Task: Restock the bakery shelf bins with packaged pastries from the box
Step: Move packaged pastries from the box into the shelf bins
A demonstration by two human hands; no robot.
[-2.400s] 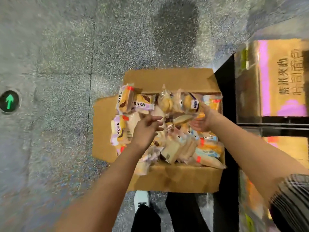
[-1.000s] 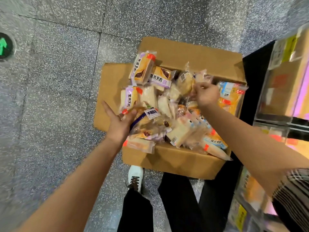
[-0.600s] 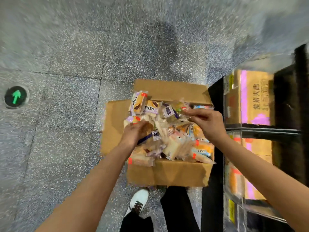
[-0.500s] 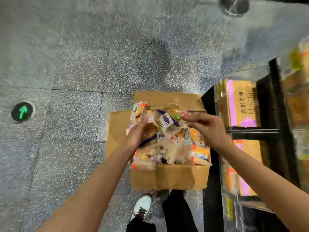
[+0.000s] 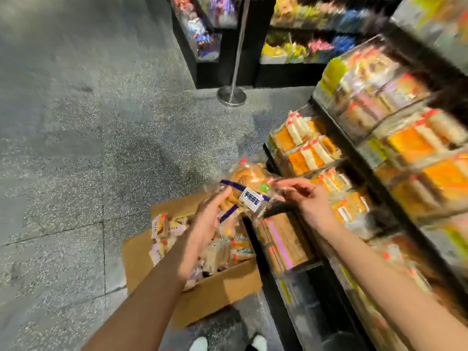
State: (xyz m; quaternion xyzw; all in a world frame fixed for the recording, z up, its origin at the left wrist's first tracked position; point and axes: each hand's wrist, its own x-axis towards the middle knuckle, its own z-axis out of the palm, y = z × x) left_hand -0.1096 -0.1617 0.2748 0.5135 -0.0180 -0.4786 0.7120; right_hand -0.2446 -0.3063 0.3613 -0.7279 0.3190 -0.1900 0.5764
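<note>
An open cardboard box stands on the floor, filled with several wrapped pastries. Above it I hold a clear packet of twisted golden bread with a blue band and a white label. My left hand grips the packet's near end from below. My right hand pinches the wrapper's right edge. The packet hangs level with the lower shelf bins on the right, close to them but apart.
A black shelf unit with clear bins of orange and white pastries fills the right side. A metal stanchion post stands on the grey speckled floor beyond. Another snack shelf is at the back. My shoes show at the bottom.
Both hands lifted the twisted bread packet out of the box and carried it up and right towards the shelf. My view swung up from the box to the shelf bins.
</note>
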